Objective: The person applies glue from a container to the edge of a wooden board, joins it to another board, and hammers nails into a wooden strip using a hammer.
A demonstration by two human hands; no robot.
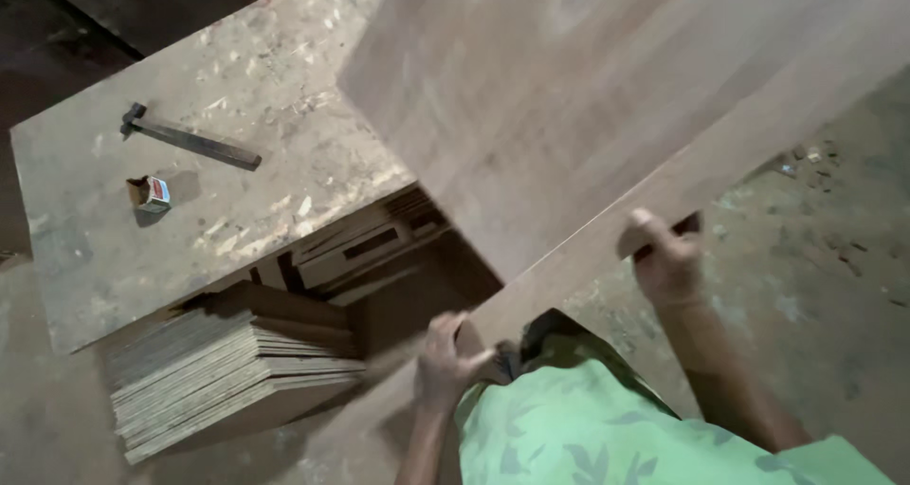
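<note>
I grip the large brown plywood sheet (550, 115) by its near edge: my left hand (447, 360) clasps it low, my right hand (664, 256) higher, the dusty workbench (114, 238) beyond my left hand.

A woodworking shop: a dusty counter (218, 87) strewn with sawdust and chips carries a hammer (190, 139), a stack of cut plywood sheets (227, 371) sits below it, and a large brown board (569, 115) spans the debris-littered floor (815, 286).
</note>
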